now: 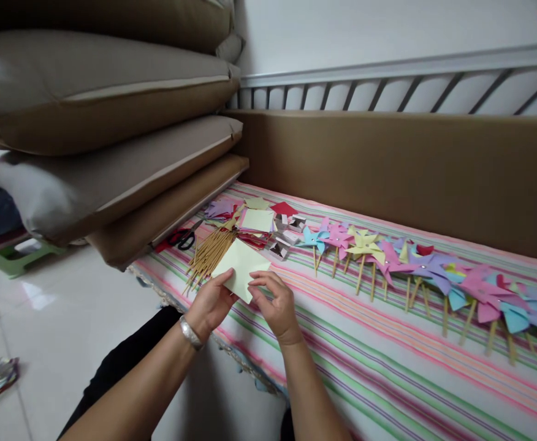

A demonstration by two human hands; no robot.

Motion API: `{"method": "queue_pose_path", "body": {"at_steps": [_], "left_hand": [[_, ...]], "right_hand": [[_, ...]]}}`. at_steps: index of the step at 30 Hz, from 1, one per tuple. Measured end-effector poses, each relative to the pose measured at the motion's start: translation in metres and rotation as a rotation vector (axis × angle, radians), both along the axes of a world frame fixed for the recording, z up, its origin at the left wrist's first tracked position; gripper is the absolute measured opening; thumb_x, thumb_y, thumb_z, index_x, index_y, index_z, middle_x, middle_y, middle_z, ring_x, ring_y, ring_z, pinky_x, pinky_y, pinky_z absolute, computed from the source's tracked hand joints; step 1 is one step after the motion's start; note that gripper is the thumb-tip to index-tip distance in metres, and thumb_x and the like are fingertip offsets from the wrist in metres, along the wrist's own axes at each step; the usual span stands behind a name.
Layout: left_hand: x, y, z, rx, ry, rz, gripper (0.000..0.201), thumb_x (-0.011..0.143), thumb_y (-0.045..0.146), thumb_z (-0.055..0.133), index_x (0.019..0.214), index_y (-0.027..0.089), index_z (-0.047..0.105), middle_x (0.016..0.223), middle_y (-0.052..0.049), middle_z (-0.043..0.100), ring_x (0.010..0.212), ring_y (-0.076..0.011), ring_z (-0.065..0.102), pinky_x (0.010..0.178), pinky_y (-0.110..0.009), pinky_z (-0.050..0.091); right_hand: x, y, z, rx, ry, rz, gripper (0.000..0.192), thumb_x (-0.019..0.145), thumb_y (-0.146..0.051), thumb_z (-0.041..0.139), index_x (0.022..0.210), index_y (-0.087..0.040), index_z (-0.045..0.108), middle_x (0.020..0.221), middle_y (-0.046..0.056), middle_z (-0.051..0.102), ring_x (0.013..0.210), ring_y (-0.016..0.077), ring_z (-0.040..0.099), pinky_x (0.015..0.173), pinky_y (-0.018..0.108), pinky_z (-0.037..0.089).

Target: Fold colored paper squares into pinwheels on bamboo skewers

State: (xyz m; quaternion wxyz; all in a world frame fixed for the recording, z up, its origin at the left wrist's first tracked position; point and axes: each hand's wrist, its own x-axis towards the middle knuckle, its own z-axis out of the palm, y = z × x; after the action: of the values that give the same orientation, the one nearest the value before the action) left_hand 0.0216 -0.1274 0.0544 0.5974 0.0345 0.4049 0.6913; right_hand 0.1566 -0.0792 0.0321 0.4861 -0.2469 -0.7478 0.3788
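Observation:
A pale yellow-green square of paper [238, 266] is held up over the front edge of the striped cloth. My left hand [216, 300], with a silver bracelet on its wrist, grips its lower left side, thumb on top. At the paper's right-hand corner, the bent fingers of my right hand [273, 300] are closed on the edge. Just behind the paper lies a bundle of thin wooden sticks [213, 251]. Beyond it is a stack of cut paper squares [257, 220]. Small open clear boxes [280, 248] stand beside the stack.
Finished paper pinwheels [427, 269] on sticks lie in a long row to the right. Dark-handled scissors [183, 237] rest at the left near purple paper pieces [220, 209]. Stacked cushions [125, 141] rise at the left, and a brown padded board [397, 177] runs along the back.

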Motion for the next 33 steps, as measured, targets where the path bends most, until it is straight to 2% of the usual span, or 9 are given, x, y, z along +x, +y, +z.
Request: {"method": "queue_pose_path", "body": {"at_steps": [4,8,14,18,23,27,30,33], "left_hand": [[-0.001,0.002,-0.003,0.009,-0.005,0.047,0.026,0.078,0.008,0.054,0.103,0.012,0.06,0.08,-0.006,0.071,0.067,-0.0153,0.065,0.062,-0.026,0.051],[-0.002,0.003,-0.002,0.025,-0.002,0.064,0.033,0.08,0.008,0.052,0.112,0.012,0.058,0.087,-0.007,0.071,0.065,-0.0155,0.065,0.057,-0.026,0.051],[-0.005,0.003,-0.002,0.042,-0.018,0.072,0.036,0.08,0.007,0.05,0.115,0.014,0.056,0.093,-0.007,0.071,0.073,-0.0156,0.065,0.059,-0.024,0.051],[-0.008,0.003,-0.002,0.025,-0.024,0.077,0.037,0.08,0.007,0.05,0.115,0.015,0.056,0.094,-0.007,0.07,0.076,-0.0169,0.065,0.058,-0.026,0.051],[-0.007,0.003,-0.004,0.023,-0.041,0.096,0.032,0.076,0.006,0.054,0.107,0.014,0.061,0.081,-0.005,0.07,0.065,-0.0156,0.063,0.052,-0.026,0.048],[-0.004,0.006,-0.008,-0.015,0.042,0.184,0.029,0.071,0.006,0.061,0.098,0.013,0.064,0.081,-0.005,0.07,0.064,-0.015,0.062,0.05,-0.025,0.047],[-0.003,0.005,-0.012,-0.019,0.163,0.23,0.033,0.066,0.007,0.066,0.097,0.014,0.065,0.086,-0.005,0.069,0.067,-0.016,0.062,0.052,-0.026,0.048],[0.0,0.003,-0.016,0.018,0.247,0.221,0.035,0.062,0.011,0.071,0.096,0.014,0.065,0.086,-0.005,0.069,0.069,-0.0162,0.062,0.055,-0.027,0.049]], "right_hand": [[-0.004,0.002,-0.007,0.102,-0.06,-0.023,0.016,0.08,-0.017,0.056,0.088,-0.026,0.066,0.097,0.005,0.066,0.096,0.0208,0.057,0.088,0.038,0.044],[-0.006,0.003,-0.013,0.214,-0.131,-0.051,0.023,0.079,-0.013,0.055,0.093,-0.027,0.067,0.103,0.005,0.065,0.102,0.0215,0.053,0.095,0.042,0.041],[-0.01,0.002,-0.017,0.292,-0.252,-0.06,0.03,0.078,-0.01,0.054,0.097,-0.029,0.067,0.114,0.003,0.061,0.114,0.0238,0.045,0.1,0.046,0.038],[-0.012,0.0,-0.018,0.31,-0.298,-0.065,0.032,0.077,-0.008,0.053,0.097,-0.029,0.068,0.118,0.004,0.06,0.118,0.0248,0.042,0.1,0.046,0.037],[-0.015,-0.001,-0.019,0.295,-0.282,-0.077,0.025,0.075,-0.009,0.058,0.085,-0.028,0.071,0.115,0.003,0.061,0.117,0.0262,0.043,0.1,0.047,0.038],[-0.015,-0.001,-0.018,0.27,-0.287,-0.076,0.021,0.076,-0.013,0.059,0.084,-0.028,0.071,0.115,0.004,0.062,0.117,0.0261,0.043,0.1,0.048,0.036],[-0.015,-0.002,-0.016,0.24,-0.271,-0.109,0.015,0.078,-0.019,0.059,0.083,-0.027,0.071,0.123,0.005,0.056,0.125,0.0266,0.036,0.103,0.048,0.033],[-0.014,-0.003,-0.013,0.19,-0.253,-0.145,0.012,0.078,-0.022,0.059,0.082,-0.026,0.07,0.135,0.004,0.046,0.133,0.0266,0.025,0.106,0.049,0.028]]}}
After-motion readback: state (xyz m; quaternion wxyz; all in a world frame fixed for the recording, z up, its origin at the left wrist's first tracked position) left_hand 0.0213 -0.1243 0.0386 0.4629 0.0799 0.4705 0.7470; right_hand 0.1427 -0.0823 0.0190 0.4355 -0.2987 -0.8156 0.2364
